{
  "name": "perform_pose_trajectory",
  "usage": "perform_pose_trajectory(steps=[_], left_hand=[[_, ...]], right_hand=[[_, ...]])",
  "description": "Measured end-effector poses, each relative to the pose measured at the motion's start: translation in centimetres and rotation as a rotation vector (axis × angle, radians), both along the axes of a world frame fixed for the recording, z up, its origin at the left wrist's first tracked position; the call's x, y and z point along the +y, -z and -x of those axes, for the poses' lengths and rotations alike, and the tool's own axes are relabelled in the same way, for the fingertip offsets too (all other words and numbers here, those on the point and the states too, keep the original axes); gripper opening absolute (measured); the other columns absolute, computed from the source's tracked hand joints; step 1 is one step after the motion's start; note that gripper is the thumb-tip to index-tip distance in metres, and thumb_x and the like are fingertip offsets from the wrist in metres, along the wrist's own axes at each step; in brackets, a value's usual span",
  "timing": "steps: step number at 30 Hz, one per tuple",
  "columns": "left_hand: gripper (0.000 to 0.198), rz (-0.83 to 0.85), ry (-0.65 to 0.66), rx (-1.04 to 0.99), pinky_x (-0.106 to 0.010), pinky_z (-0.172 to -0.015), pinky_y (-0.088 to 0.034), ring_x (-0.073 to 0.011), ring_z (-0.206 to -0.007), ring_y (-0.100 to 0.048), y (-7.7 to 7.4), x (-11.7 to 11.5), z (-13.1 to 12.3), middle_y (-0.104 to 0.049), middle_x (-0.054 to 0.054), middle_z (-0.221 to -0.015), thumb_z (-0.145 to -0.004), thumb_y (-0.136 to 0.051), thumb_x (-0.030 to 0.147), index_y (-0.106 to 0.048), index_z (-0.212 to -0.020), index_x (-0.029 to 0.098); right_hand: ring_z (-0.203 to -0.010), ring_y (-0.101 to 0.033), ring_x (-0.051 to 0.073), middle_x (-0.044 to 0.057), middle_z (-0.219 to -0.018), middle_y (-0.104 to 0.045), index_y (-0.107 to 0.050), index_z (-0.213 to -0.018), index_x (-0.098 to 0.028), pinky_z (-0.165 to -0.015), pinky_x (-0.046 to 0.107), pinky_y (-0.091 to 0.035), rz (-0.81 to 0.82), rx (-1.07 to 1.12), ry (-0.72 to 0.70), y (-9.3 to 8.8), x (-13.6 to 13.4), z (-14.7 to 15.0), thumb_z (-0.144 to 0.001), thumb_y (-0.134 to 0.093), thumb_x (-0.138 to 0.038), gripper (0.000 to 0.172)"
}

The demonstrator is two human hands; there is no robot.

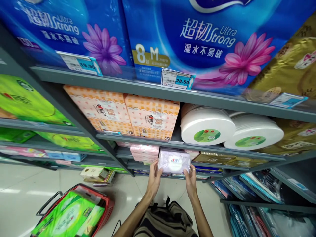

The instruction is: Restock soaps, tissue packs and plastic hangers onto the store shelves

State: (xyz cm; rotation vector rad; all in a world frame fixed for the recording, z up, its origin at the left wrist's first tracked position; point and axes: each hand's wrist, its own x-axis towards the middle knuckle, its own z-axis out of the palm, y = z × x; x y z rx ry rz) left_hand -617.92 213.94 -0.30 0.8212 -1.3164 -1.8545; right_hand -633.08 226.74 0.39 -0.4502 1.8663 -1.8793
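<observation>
Closest: striped cloth (165, 219), dark and tan bands, at the person's front. Both hands clamped on one purple tissue pack (174, 161): left hand (154, 173) on its left end, right hand (190, 177) on its right, thumbs on the front face. Pack is a rectangular block in shiny film, up against the lower shelves; can't tell if its back touches anything. Pink pack (144, 152) just left of it, partly screened.

Floor (128, 189): glossy pale tile. Red basket (109, 207) off left, perforated plastic, filled by a glossy green pack (66, 215). Small stack of packs (95, 173) beyond it.

Middle shelf edge (189, 145), grey, overhangs the row behind the purple pack. On it: boxy orange checked packs (153, 115), round white rolls (207, 125) in clear film. Above: big slick blue packs (209, 42), price tag (176, 79) on the edge. Right: crinkly bagged goods (264, 186).
</observation>
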Motion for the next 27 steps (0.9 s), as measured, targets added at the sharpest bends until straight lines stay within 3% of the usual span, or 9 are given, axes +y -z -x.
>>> perform_pose_trajectory(steps=[3, 7, 11, 14, 17, 20, 23, 27], left_hand=[[0.055, 0.129, -0.027, -0.108, -0.045, -0.126, -0.032, -0.0295, -0.15, -0.04, 0.2, -0.8, 0.4, -0.046, -0.011, -0.151, -0.096, -0.059, 0.061, -0.056, -0.14, 0.028], [0.06, 0.174, -0.006, -0.201, -0.043, -0.118, -0.041, -0.0287, -0.137, -0.05, 1.2, -2.1, 1.1, -0.047, -0.01, -0.137, -0.095, -0.059, 0.063, -0.06, -0.143, 0.027], [0.059, 0.144, -0.056, -0.148, -0.043, -0.119, -0.041, -0.0278, -0.134, -0.053, 2.0, -2.9, 2.2, -0.051, -0.011, -0.134, -0.091, -0.067, 0.062, -0.062, -0.134, 0.023], [0.056, 0.099, -0.143, -0.072, -0.045, -0.121, -0.041, -0.0276, -0.138, -0.051, 2.1, -2.0, 2.8, -0.051, -0.013, -0.14, -0.09, -0.069, 0.06, -0.056, -0.131, 0.024], [0.047, 0.158, -0.188, -0.123, -0.047, -0.125, -0.036, -0.0281, -0.142, -0.048, 2.5, -0.4, 3.0, -0.048, -0.014, -0.144, -0.096, -0.061, 0.059, -0.058, -0.128, 0.025], [0.056, 0.203, -0.097, -0.219, -0.05, -0.128, -0.029, -0.0307, -0.15, -0.04, 3.4, 0.7, 2.9, -0.043, -0.016, -0.154, -0.099, -0.056, 0.057, -0.054, -0.144, 0.025], [0.071, 0.235, 0.011, -0.26, -0.052, -0.129, -0.025, -0.0322, -0.157, -0.03, 4.3, 0.7, 3.1, -0.035, -0.016, -0.164, -0.1, -0.056, 0.053, -0.035, -0.162, 0.024], [0.072, 0.297, 0.047, -0.296, -0.051, -0.126, -0.031, -0.0302, -0.151, -0.04, 5.4, 0.0, 3.6, -0.041, -0.017, -0.159, -0.102, -0.051, 0.043, -0.026, -0.166, 0.021]], right_hand=[[-0.117, -0.068, 0.028, 0.012, -0.129, -0.072, -0.05, -0.128, -0.025, -0.1, 0.041, -0.054, -0.002, 0.009, 0.031, 0.3, -1.4, 0.8, -0.083, -0.072, -0.066, 0.065], [-0.127, -0.064, 0.026, 0.013, -0.14, -0.067, -0.047, -0.14, -0.025, -0.11, 0.043, -0.05, 0.028, 0.027, 0.031, 1.4, -2.8, 1.2, -0.087, -0.07, -0.063, 0.069], [-0.144, -0.053, 0.026, 0.013, -0.149, -0.06, -0.041, -0.152, -0.025, -0.121, 0.048, -0.042, 0.056, 0.029, -0.005, 3.1, -4.0, 1.6, -0.085, -0.074, -0.06, 0.083], [-0.14, -0.055, 0.027, 0.015, -0.156, -0.051, -0.048, -0.148, -0.022, -0.119, 0.048, -0.044, -0.038, 0.141, 0.067, 4.2, -4.7, 2.1, -0.085, -0.072, -0.062, 0.078], [-0.13, -0.059, 0.03, 0.02, -0.147, -0.054, -0.056, -0.138, -0.017, -0.114, 0.049, -0.047, -0.216, 0.384, 0.155, 5.2, -5.1, 2.3, -0.088, -0.067, -0.064, 0.069], [-0.123, -0.06, 0.034, 0.021, -0.129, -0.065, -0.06, -0.129, -0.014, -0.11, 0.052, -0.047, -0.342, 0.526, 0.203, 6.2, -5.2, 2.1, -0.09, -0.062, -0.067, 0.065], [-0.116, -0.063, 0.034, 0.021, -0.123, -0.068, -0.061, -0.127, -0.014, -0.104, 0.051, -0.049, -0.355, 0.539, 0.197, 6.9, -5.3, 2.1, -0.091, -0.061, -0.068, 0.065], [-0.107, -0.065, 0.032, 0.02, -0.118, -0.069, -0.062, -0.125, -0.014, -0.098, 0.047, -0.052, -0.361, 0.557, 0.193, 7.5, -5.7, 2.5, -0.09, -0.06, -0.073, 0.068]])
